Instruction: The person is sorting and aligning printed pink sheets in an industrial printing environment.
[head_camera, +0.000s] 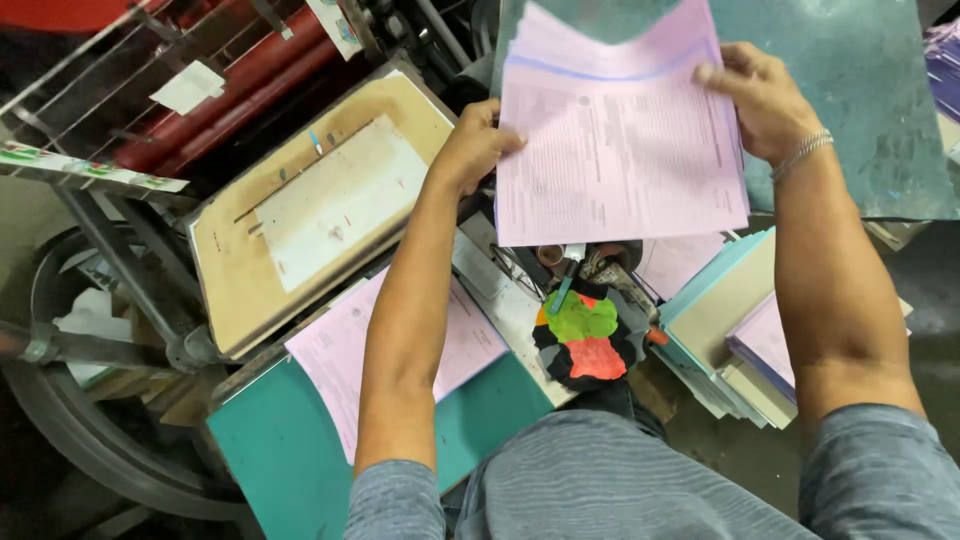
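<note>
A thick stack of pink printed sheets (620, 150) is held up between both hands over the work area. My left hand (470, 145) grips its left edge, thumb on top. My right hand (762, 100), with a metal bracelet on the wrist, grips the upper right corner. One more pink sheet (345, 360) lies flat on a teal board (290, 450) below my left forearm. A tan platen with a white sheet (335, 200) tilts up on the left.
A printing press with red rollers (230, 90) and a large wheel (70, 420) fills the left. A multicoloured rag (585, 340) lies in the middle. Stacks of teal, grey and pink paper (740, 330) sit on the right. A worn green surface (860, 100) is behind.
</note>
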